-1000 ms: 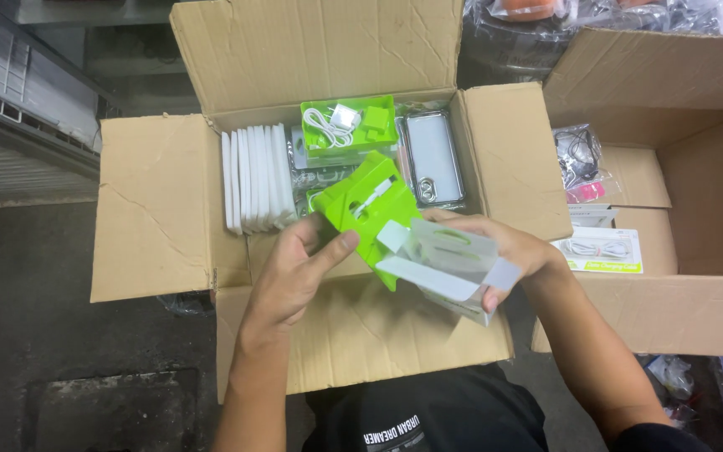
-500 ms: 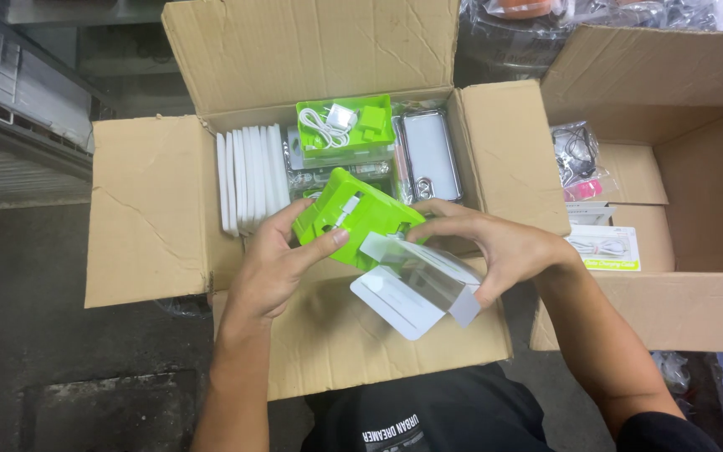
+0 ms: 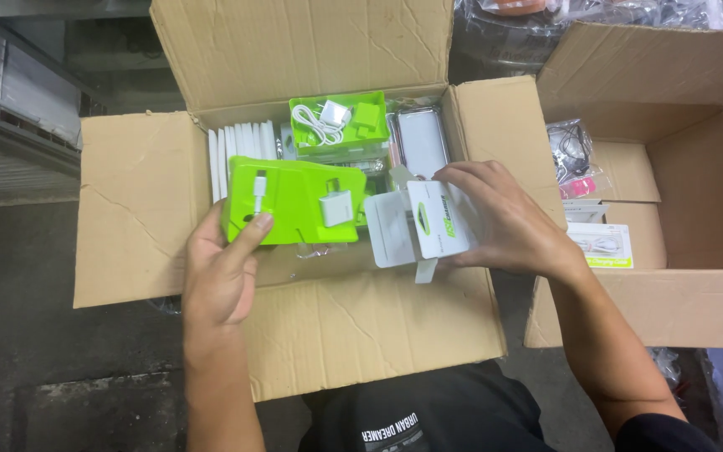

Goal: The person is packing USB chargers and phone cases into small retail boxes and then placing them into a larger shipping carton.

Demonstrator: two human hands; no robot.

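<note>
The left hand [image 3: 219, 272] grips a bright green moulded plastic tray [image 3: 293, 201] by its lower left corner, thumb on top — a white wall charger [image 3: 335, 207] and a white cable [image 3: 258, 191] sit in its recesses. Just beside it, the right hand [image 3: 499, 222] clasps a clear plastic sleeve box [image 3: 424, 224] with white card ends, both held over the open corrugated cardboard carton [image 3: 144, 209]. Inside stand thin white boxes [image 3: 240, 142] on edge — behind them a second green tray [image 3: 338, 121].

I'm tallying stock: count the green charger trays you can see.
2. One green tray is held in the left hand, above the open carton. The other green tray lies inside the carton at the back. More may be hidden beneath.
</note>
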